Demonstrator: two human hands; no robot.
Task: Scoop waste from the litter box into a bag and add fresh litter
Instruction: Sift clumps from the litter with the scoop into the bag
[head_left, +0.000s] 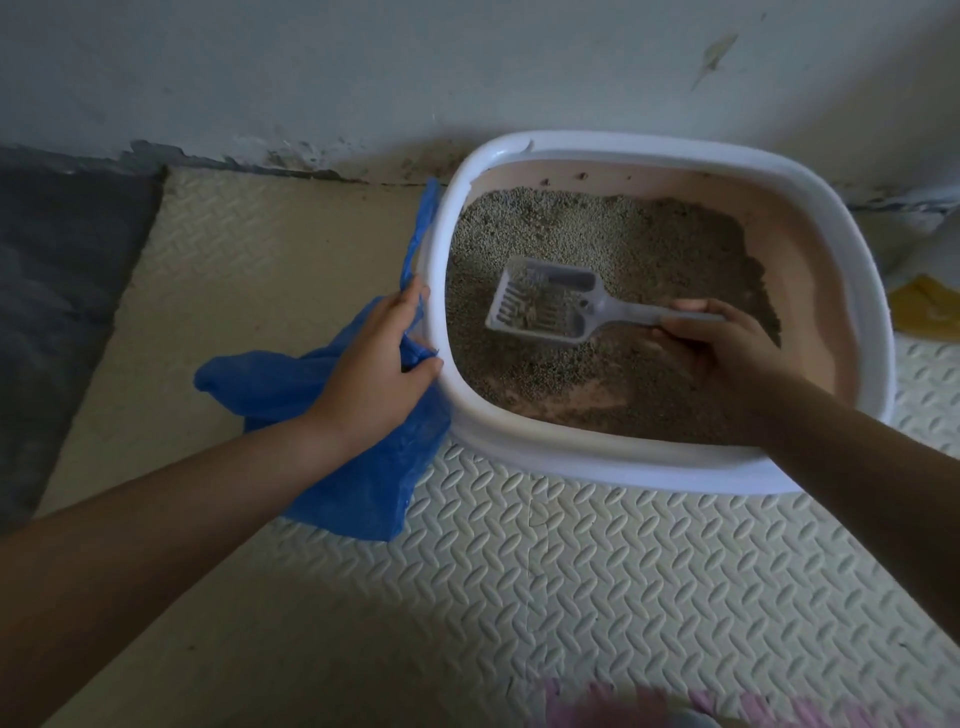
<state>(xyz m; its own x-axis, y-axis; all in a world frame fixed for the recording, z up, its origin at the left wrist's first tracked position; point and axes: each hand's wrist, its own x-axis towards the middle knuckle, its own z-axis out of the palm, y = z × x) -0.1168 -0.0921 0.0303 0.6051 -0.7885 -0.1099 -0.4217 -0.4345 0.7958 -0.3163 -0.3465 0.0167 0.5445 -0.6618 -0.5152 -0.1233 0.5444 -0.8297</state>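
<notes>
scoop over the litter — right hand fingers clamped round its handle, left hand gripping the bag.

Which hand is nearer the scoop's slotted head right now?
Right. The right hand grips the scoop by its handle, just right of the head, inside the litter box. The left hand is outside the box's left rim, holding the blue bag.

Blue bag, grey scoop, white-rimmed pink litter box, cream diamond-patterned mat.
</notes>
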